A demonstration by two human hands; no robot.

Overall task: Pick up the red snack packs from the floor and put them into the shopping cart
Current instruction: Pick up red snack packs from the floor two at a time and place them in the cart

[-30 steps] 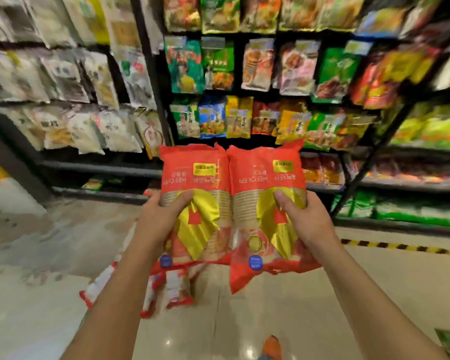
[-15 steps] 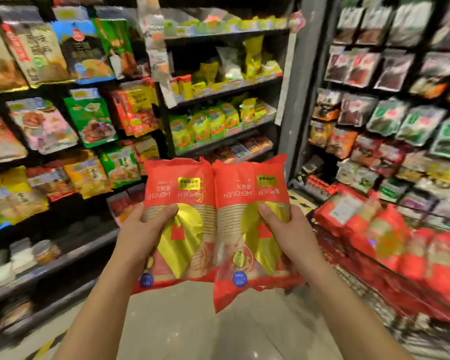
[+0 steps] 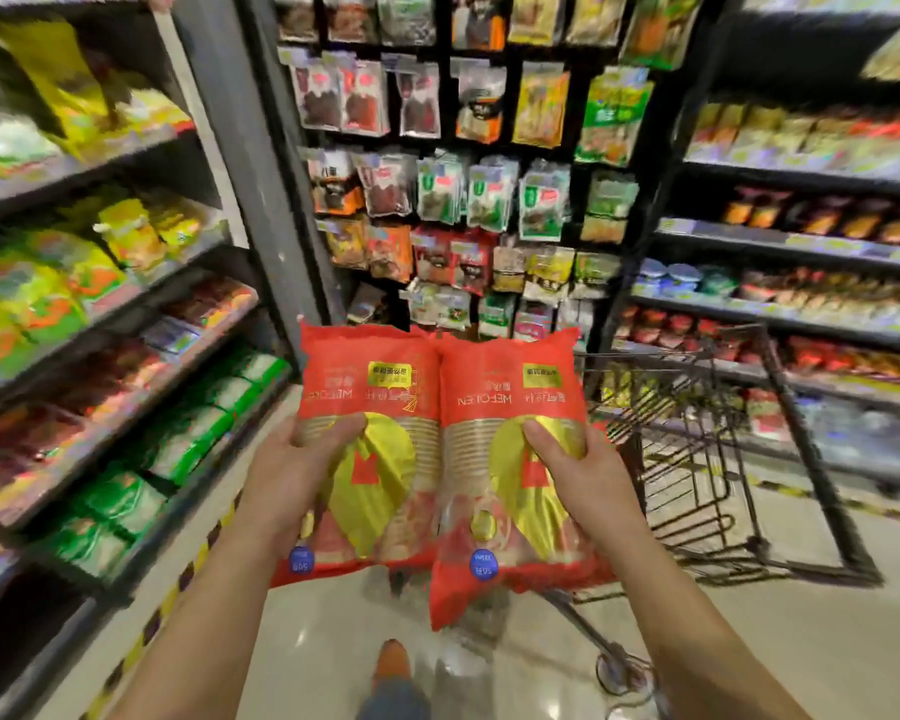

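I hold two red snack packs side by side at chest height, both upside down with gold fronts. My left hand (image 3: 294,472) grips the left pack (image 3: 372,376) at its left edge. My right hand (image 3: 591,483) grips the right pack (image 3: 510,376) at its right edge. The black wire shopping cart (image 3: 707,459) stands just right of and behind the packs. Its basket looks bare where visible, and its near left part is hidden behind the packs.
Shelves of snack bags (image 3: 100,314) run along my left. A hanging-bag rack (image 3: 468,200) faces me, with more shelves (image 3: 801,283) at the right behind the cart. My shoe (image 3: 392,665) stands on the glossy floor, and a cart wheel (image 3: 617,667) is near my right forearm.
My view has swung right, away from the floor pile; both packs stay gripped in my hands. The cart now lies ahead and right, and the red packs seen in it half a second ago are out of sight.
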